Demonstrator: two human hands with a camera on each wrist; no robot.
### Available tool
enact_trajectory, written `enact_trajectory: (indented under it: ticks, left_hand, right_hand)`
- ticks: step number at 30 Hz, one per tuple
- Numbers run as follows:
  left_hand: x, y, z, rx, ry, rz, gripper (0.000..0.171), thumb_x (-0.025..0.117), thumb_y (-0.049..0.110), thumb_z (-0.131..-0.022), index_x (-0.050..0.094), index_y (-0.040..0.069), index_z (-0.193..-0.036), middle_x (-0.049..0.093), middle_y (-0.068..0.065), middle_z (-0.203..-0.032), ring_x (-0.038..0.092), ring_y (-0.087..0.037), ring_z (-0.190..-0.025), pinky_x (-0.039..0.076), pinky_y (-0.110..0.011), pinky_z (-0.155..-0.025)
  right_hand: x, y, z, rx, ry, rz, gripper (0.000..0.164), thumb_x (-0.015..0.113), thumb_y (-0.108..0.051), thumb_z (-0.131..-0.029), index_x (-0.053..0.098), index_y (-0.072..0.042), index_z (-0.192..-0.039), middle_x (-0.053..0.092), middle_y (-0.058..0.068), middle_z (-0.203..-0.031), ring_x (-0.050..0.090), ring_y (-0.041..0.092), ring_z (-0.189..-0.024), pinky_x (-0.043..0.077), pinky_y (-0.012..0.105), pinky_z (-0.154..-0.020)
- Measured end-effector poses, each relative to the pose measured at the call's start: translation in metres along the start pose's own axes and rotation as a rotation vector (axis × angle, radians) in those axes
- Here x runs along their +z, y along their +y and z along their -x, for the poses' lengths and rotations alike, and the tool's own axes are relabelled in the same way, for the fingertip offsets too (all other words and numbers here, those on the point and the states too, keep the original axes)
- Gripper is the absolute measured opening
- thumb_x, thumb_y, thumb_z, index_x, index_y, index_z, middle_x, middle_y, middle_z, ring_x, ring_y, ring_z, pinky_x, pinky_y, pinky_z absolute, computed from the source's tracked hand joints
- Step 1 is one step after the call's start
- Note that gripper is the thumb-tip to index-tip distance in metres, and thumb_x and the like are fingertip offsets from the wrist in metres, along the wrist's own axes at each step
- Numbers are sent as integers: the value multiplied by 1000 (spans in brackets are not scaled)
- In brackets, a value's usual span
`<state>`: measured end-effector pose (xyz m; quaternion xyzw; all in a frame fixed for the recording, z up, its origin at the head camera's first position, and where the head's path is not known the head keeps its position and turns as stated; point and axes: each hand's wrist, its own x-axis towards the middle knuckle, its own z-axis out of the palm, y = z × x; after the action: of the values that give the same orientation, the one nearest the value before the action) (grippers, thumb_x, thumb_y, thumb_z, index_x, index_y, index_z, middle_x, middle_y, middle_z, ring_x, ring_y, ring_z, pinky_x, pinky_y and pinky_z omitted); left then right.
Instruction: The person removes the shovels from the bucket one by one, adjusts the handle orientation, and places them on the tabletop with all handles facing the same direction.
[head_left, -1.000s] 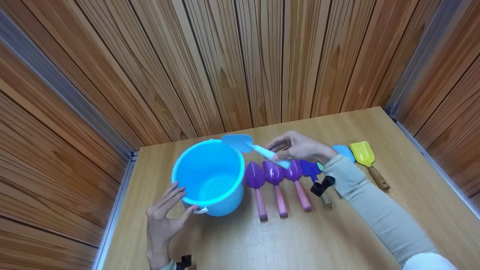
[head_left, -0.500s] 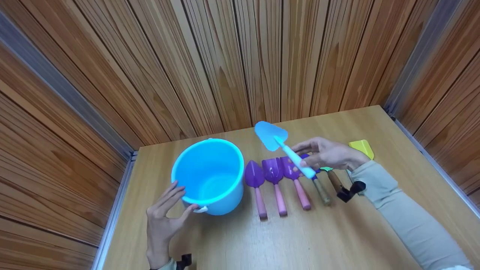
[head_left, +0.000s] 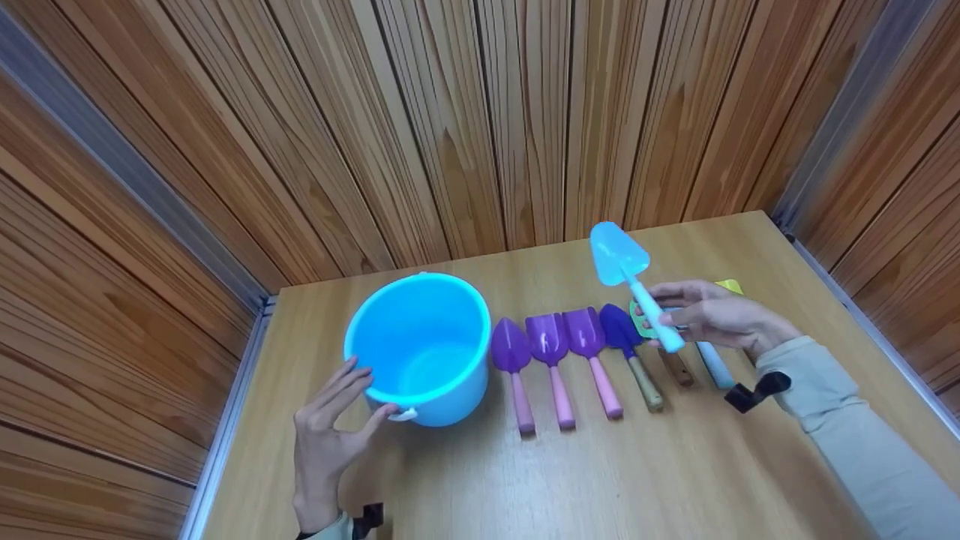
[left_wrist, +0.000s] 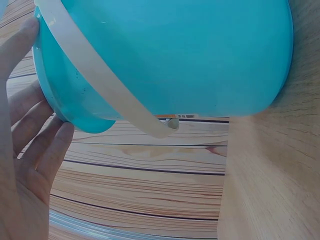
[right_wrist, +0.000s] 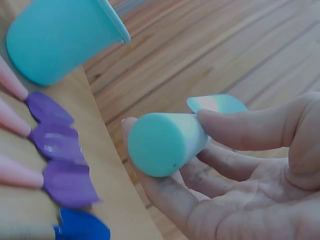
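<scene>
A light-blue bucket [head_left: 459,403] stands upright on the wooden table. My left hand [head_left: 328,435] holds its near-left rim, fingers over the edge and thumb beside the white handle joint. In the left wrist view, the white bail handle [left_wrist: 102,75] hangs down along the bucket's side. Raised over the row of tools, a light-blue trowel [head_left: 616,256] points its blade toward the back wall. Thumb and fingers of my right hand [head_left: 716,319] pinch it by the handle; the right wrist view shows that handle's round end [right_wrist: 156,145].
Three purple trowels [head_left: 547,339] with pink handles lie right of the bucket. Beside them are a dark-blue trowel [head_left: 619,326], a brown wooden handle [head_left: 676,369] and a light-blue handle [head_left: 715,366]. A yellow blade [head_left: 729,286] shows behind my right hand. Plank walls [head_left: 450,150] enclose the table.
My right hand has carried the light-blue trowel rightward, from over the bucket's rim to above the right-hand tools, its blade turning toward the back. The left hand stays on the rim.
</scene>
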<state>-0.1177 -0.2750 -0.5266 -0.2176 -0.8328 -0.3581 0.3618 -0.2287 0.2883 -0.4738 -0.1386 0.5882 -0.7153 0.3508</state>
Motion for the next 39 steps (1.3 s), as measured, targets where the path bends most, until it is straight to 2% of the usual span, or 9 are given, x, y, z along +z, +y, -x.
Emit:
enact_trajectory:
  ticks: [5,12,15,19,25,29,35,36,39]
  left_hand:
    - [-2,0,0,-11,-2,-10,59,96,15,-64,75,17,-119,72,-1,-121,63,-27,-123,48,-25,-102]
    - [0,0,1,-11,2,-4,59,97,14,-61,76,16,-117,73,-2,-119,63,-29,-123,47,-25,-102]
    - [1,1,2,-32,2,-2,60,97,14,-62,76,17,-118,72,1,-120,63,-27,-124,47,-24,-102]
    - [0,1,3,-37,3,-3,61,98,14,-61,76,17,-118,72,0,-120,63,-28,-123,47,-24,-101]
    - [1,-2,3,-34,2,-6,61,98,11,-58,76,14,-116,73,-3,-119,64,-30,-122,47,-23,-101]
    - [1,-4,3,-27,14,-2,60,98,7,-56,77,11,-112,74,-9,-115,65,-35,-119,47,-23,-101]
    - [2,-4,2,-25,5,-7,59,98,10,-58,77,13,-114,74,-6,-117,64,-32,-120,47,-23,-102]
    - [2,-5,2,-15,6,-8,59,98,11,-58,77,13,-114,74,-6,-117,64,-32,-120,47,-24,-102]
    - [1,-4,1,17,12,-11,58,97,11,-59,77,11,-114,74,-8,-116,65,-34,-118,48,-24,-101]
  right_hand:
    - [-23,8,20,-31,-18,-76,44,39,4,-104,39,-3,-148,61,13,-127,66,27,-113,55,44,-100]
    - [-53,18,50,-58,166,-91,37,44,1,-104,52,-8,-140,70,13,-124,69,26,-112,59,37,-91]
    - [-66,22,62,-52,195,-114,38,43,-1,-105,55,-11,-140,70,9,-125,68,23,-112,59,35,-89]
    - [-80,28,76,-61,217,-179,37,41,-1,-106,59,-13,-137,69,8,-126,68,22,-112,58,36,-94]
    - [-97,41,92,-87,254,-283,36,38,0,-107,62,-11,-132,70,15,-122,69,27,-113,57,42,-96]
    - [-108,52,99,-97,258,-373,36,37,-3,-108,63,-10,-131,68,17,-124,68,29,-115,56,40,-97]
    - [-122,69,110,-82,238,-531,39,32,-7,-110,65,-8,-131,67,19,-127,64,28,-121,51,37,-103]
    - [-124,71,112,-82,253,-512,38,33,-8,-110,66,-8,-130,68,17,-126,66,26,-118,54,33,-99]
    - [-130,76,114,-93,260,-521,39,33,-8,-110,65,-8,-131,68,16,-128,67,25,-116,56,31,-97]
